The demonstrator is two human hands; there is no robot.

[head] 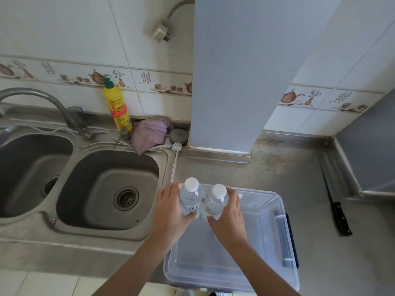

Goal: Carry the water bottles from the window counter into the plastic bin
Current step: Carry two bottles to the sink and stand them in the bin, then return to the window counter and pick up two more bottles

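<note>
Two clear water bottles with white caps stand upright side by side over the far left corner of a clear plastic bin. My left hand grips the left bottle, which bears a dark printed label. My right hand grips the right bottle. The two bottles touch each other. Their bases are hidden behind my fingers, so I cannot tell whether they rest on the bin's floor. The bin sits on the steel counter near its front edge and shows nothing else inside.
A double steel sink lies to the left, with a faucet, a yellow detergent bottle and a purple cloth behind it. A black-handled knife lies on the counter right of the bin. A grey pillar rises behind.
</note>
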